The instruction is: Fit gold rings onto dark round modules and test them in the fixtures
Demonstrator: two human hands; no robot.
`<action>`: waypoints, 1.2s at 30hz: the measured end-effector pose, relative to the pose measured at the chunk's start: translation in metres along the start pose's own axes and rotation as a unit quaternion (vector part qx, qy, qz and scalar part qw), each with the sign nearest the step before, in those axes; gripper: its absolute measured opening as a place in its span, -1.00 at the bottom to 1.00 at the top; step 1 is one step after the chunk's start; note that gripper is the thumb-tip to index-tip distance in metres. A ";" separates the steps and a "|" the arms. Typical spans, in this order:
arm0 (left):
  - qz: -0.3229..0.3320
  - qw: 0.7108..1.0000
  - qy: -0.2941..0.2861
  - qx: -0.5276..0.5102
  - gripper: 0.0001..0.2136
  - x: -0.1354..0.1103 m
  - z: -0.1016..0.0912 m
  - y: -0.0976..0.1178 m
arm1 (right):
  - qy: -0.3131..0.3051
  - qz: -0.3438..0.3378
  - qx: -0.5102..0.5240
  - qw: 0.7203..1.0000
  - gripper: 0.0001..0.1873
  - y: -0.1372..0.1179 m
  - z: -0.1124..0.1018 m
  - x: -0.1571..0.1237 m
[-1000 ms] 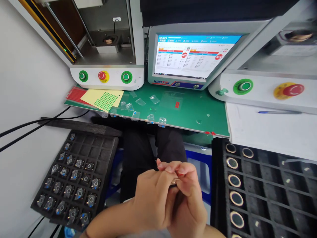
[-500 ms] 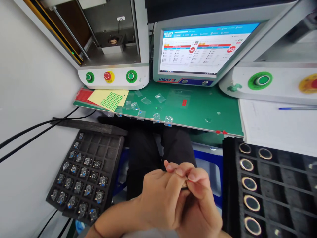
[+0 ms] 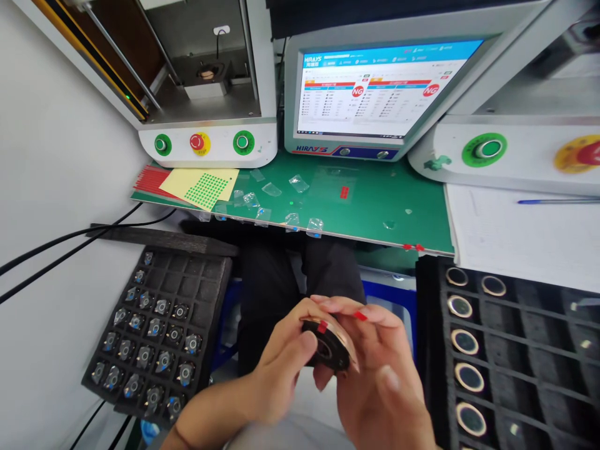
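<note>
My left hand point(image 3: 285, 359) grips a round black part with a copper-coloured rim point(image 3: 334, 353), thumb on its dark face and fingers behind. The part is tilted, and a small red sticker point(image 3: 323, 326) sits at the top of its face, reaching the rim. My right hand point(image 3: 387, 356) is cupped around the far and right side of the part, its fingers stretched out and its thumb apart. Another red sticker piece point(image 3: 360, 315) clings to one of its fingers. Whether the right fingers touch the rim, I cannot tell.
To the left, a black foam tray point(image 3: 213, 290) holds several small parts; another tray point(image 3: 520, 350) on the right holds ringed discs. Plastic scraps, a green-dot sticker sheet point(image 3: 206, 190) and a red sticker strip point(image 3: 344, 192) lie on the green table point(image 3: 370, 206), below a monitor point(image 3: 379, 100).
My hands, earlier closed together over the part, have come apart. The part's dark face with its red sticker now shows, and the right thumb has lifted away.
</note>
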State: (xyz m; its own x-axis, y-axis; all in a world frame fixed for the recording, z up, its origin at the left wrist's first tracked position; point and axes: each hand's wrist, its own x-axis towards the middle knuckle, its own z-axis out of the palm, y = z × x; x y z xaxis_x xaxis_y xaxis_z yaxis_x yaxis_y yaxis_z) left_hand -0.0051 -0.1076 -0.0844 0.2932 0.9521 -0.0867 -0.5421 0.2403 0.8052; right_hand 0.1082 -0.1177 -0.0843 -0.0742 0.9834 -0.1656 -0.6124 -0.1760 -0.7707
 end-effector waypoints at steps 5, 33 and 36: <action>-0.061 0.990 0.018 -0.127 -0.60 0.003 -0.001 -0.003 | -0.014 -0.119 -0.120 0.985 -0.70 0.008 0.003 0.003; -0.028 0.998 -0.025 -0.059 -0.74 -0.001 -0.001 -0.004 | -0.084 -0.218 -0.170 0.958 -0.41 -0.001 -0.008 0.007; -0.019 0.999 -0.014 0.042 -0.72 -0.006 -0.002 -0.003 | -0.053 -0.254 -0.182 0.948 -0.37 0.005 -0.005 0.006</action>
State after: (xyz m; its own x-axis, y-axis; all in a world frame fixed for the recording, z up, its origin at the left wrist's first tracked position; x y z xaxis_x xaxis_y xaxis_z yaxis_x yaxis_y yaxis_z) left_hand -0.0064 -0.1140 -0.0875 0.3359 0.9363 -0.1027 -0.4630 0.2590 0.8477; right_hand 0.1091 -0.1125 -0.0921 0.0669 0.9408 0.3322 -0.2789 0.3373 -0.8991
